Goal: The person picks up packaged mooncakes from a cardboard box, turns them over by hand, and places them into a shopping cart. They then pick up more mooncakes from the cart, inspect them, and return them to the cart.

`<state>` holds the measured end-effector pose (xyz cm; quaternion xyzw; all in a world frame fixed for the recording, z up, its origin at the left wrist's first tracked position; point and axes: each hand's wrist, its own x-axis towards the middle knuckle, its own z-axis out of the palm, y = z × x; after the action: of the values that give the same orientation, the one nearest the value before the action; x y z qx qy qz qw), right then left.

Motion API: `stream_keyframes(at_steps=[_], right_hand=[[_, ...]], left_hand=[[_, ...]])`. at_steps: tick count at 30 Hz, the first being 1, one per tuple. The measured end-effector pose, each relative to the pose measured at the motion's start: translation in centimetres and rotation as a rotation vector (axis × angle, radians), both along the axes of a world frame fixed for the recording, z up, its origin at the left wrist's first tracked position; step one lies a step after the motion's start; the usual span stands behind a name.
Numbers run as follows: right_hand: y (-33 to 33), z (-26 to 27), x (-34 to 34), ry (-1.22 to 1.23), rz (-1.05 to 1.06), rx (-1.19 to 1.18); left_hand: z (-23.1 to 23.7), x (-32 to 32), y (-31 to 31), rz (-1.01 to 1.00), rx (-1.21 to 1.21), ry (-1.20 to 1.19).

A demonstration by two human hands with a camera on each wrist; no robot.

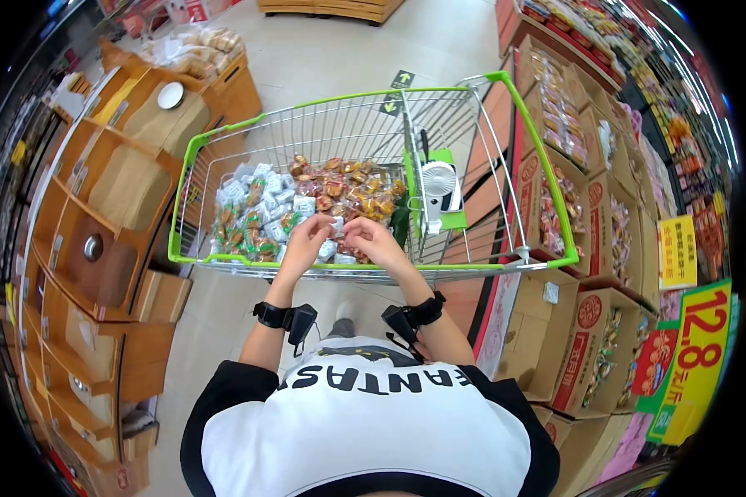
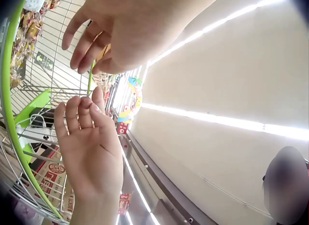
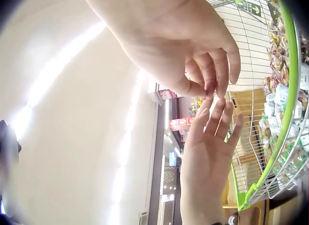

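Observation:
In the head view my left hand (image 1: 308,240) and right hand (image 1: 376,243) hover close together above the near side of the shopping cart (image 1: 294,267). The fingers of both bend loosely, and nothing shows between them. In the left wrist view the right hand (image 2: 89,155) has its palm toward the camera, fingertips near the left hand (image 2: 128,34). From the right wrist, the tips of both hands nearly meet. Below them lie white and green wrapped packets (image 1: 261,207) and brown snacks in clear wrappers (image 1: 348,186). A small white fan (image 1: 439,184) sits in the cart's seat section.
Wooden display bins (image 1: 120,195) line the left side, with a white plate (image 1: 171,95) on one. On the right stand cardboard boxes (image 1: 593,331) of packaged snacks and a yellow-green price sign (image 1: 696,360). Tiled floor (image 1: 327,50) extends beyond the cart.

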<state>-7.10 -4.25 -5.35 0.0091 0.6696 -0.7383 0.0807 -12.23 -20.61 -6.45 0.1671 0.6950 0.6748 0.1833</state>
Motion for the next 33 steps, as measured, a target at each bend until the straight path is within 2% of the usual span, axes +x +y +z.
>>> stream_keyframes(at_steps=[8, 12, 18, 24, 28, 33], right_hand=[[4.2, 3.2, 4.1, 0.095, -0.111, 0.104], [6.0, 3.9, 6.6, 0.155, -0.19, 0.033], [9.4, 5.5, 11.3, 0.169, -0.291, 0.045], [13.4, 6.8, 17.3, 0.196, -0.436, 0.1], [16.1, 6.8, 21.2, 0.211, -0.552, 0.056], [18.9, 7.4, 27.0, 0.217, -0.704, 0.027]], left_hand=[[3.2, 2.0, 4.9, -0.147, -0.045, 0.097], [3.7, 3.3, 7.5, -0.258, 0.002, 0.141], [4.6, 5.8, 12.4, -0.439, 0.04, 0.055], [5.1, 9.4, 17.7, -0.648, 0.023, 0.048], [5.8, 12.5, 21.1, -0.779, -0.013, 0.041], [6.2, 17.1, 26.2, -0.947, 0.055, 0.035]])
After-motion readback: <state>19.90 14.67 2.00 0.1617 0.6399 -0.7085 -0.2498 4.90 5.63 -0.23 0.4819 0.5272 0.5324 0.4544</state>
